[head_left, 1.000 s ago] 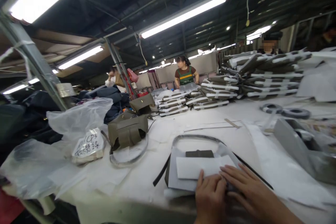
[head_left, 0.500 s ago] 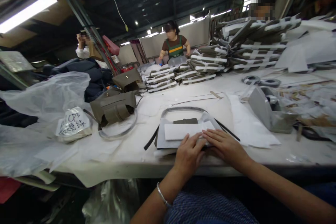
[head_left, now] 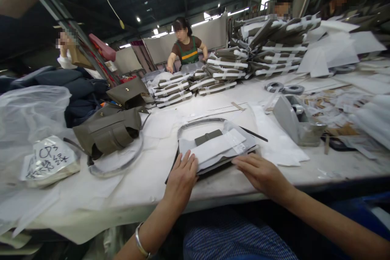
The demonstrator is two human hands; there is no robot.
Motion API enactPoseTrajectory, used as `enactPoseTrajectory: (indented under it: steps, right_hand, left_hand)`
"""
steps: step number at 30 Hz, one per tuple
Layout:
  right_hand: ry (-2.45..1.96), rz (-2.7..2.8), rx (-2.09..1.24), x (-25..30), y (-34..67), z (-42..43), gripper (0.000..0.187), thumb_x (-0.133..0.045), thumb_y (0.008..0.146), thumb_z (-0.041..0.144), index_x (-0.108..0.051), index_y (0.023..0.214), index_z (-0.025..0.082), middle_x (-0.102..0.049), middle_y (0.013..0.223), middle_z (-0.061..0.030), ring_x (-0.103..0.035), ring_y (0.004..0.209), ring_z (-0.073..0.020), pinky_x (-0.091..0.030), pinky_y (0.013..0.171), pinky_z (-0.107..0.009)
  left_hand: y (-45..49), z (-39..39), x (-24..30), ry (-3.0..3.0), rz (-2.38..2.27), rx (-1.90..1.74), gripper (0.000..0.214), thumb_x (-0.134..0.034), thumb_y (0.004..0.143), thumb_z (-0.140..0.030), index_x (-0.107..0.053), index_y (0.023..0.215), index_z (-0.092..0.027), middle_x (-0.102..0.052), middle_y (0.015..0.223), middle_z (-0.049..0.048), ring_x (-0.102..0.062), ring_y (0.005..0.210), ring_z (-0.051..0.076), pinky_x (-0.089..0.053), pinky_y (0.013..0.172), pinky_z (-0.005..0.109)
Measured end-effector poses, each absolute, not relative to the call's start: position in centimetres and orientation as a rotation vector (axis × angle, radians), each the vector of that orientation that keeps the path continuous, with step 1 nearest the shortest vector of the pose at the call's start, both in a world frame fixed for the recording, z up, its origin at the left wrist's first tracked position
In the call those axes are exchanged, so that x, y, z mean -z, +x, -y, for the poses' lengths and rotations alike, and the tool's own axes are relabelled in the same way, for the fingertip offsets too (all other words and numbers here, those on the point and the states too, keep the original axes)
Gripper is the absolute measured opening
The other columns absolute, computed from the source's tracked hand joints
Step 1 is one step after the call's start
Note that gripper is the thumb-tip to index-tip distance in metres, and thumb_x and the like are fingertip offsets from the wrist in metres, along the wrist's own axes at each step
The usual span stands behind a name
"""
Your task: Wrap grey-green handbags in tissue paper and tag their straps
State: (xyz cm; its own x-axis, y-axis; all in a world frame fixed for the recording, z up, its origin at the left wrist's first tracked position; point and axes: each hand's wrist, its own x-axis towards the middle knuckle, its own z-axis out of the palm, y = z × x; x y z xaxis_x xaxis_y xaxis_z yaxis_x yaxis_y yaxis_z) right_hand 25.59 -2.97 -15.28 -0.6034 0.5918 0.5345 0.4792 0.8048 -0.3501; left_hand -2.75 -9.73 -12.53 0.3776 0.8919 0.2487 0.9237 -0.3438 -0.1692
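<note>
A flat olive-grey bag wrapped in white paper (head_left: 217, 149) lies on the white table (head_left: 146, 178) just in front of me, its strap curving behind it. My left hand (head_left: 180, 176) rests flat on the bag's near left corner, fingers stretched out. At the bag's near right edge my right hand (head_left: 258, 170) lies flat, with its fingers pointing left along the paper. Neither hand grips anything.
An olive handbag (head_left: 108, 132) with a looped strap stands to the left, beside clear plastic bags and a labelled packet (head_left: 48, 160). A grey tape dispenser (head_left: 297, 120) sits to the right. Stacks of wrapped bags (head_left: 219, 75) fill the far table. Several people work behind.
The view dropped lower and shifted. My hands slid apart to the wrapped bag's two near corners, and the bag now lies turned slightly.
</note>
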Motion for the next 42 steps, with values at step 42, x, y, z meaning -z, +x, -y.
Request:
enactPoseTrajectory:
  steps: [42]
  right_hand:
    - [-1.277,1.681,-1.277,16.4,23.7,5.1,0.030,-0.062,0.087,0.039,-0.064,0.109,0.019,-0.072,0.103,-0.0077,-0.068,0.093,-0.0231,-0.052,0.087,-0.038]
  left_hand:
    - [-4.5,8.4,17.9,-2.283,1.516,0.528,0.068,-0.037,0.086,0.004,-0.035,0.150,-0.020,-0.053,0.144,0.0124,-0.048,0.135,0.027,-0.045,0.110,0.048]
